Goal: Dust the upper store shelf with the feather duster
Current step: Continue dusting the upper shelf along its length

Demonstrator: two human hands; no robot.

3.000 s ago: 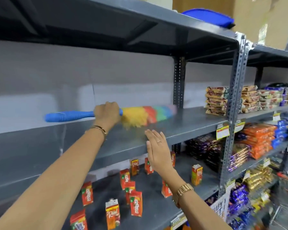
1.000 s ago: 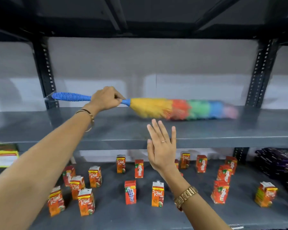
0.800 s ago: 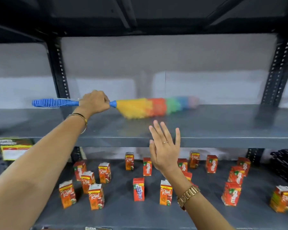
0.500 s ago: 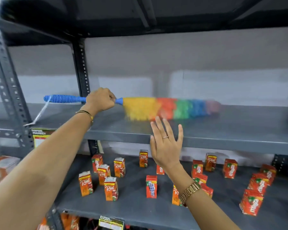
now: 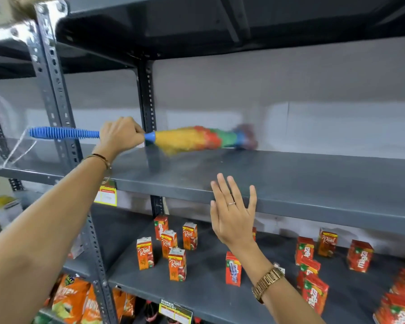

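The feather duster [image 5: 197,139] has a ribbed blue handle and a yellow, red, green and blue head, blurred with motion. Its head lies on the grey upper shelf [image 5: 290,178], near the back wall. My left hand [image 5: 121,134] is shut on the handle just behind the head, with the rest of the handle sticking out to the left. My right hand [image 5: 233,211] is open, palm forward, fingers spread, held in front of the shelf's front edge; whether it touches the edge I cannot tell.
A perforated grey upright [image 5: 56,113] stands at the left and a darker post [image 5: 147,94] rises behind the duster. Another shelf [image 5: 197,22] hangs close overhead. Several orange juice cartons [image 5: 177,263] stand on the lower shelf. Snack bags [image 5: 68,300] fill the bottom left.
The view has swung left, bringing the left upright and posts into sight. The duster has swept along the shelf, its head now angled towards the back wall. My right hand stays open by the edge.
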